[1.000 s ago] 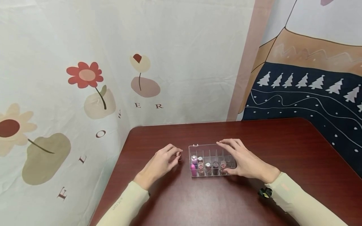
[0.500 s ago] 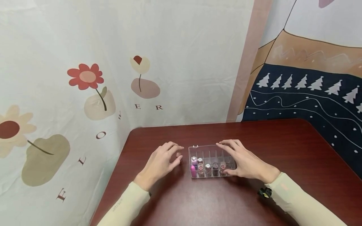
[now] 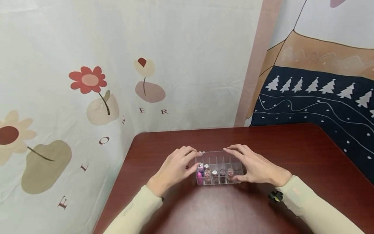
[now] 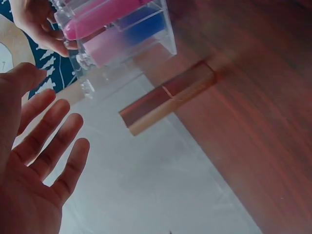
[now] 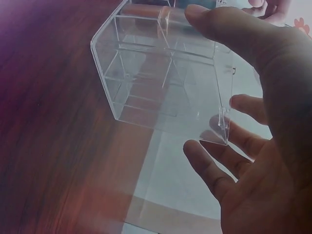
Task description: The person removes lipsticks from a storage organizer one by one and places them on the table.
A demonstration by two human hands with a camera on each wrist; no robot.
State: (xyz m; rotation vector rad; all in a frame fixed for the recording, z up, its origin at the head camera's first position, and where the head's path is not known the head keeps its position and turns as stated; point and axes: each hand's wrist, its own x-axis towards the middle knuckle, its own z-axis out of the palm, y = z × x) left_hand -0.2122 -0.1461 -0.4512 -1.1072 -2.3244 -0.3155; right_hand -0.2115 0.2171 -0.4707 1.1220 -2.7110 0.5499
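A clear plastic organizer (image 3: 217, 160) with divided compartments stands on the table. In its left end are a bright pink tube (image 3: 199, 178) and a lilac-and-blue tube (image 4: 124, 39); several small cosmetic tubes (image 3: 215, 175) fill the front row. My right hand (image 3: 258, 167) holds the organizer's right end, thumb at the front edge and fingers at the back. Beside the left end, my left hand (image 3: 175, 167) is spread with nothing in it, its thumb and index finger overlapping the organizer in the head view. A brown-and-gold lipstick tube (image 4: 168, 98) stands just left of the organizer, mostly hidden behind that hand in the head view.
The dark red table (image 3: 233, 211) reaches back to a pale flower-printed curtain (image 3: 190, 65). At the right hangs a navy cloth (image 3: 315, 100) with white trees. A black watch-like band (image 3: 275, 196) is on the right wrist.
The left hand has let go of the lipstick tube, opened, and moved right to the organizer's left end. The right hand has stayed at the right end.
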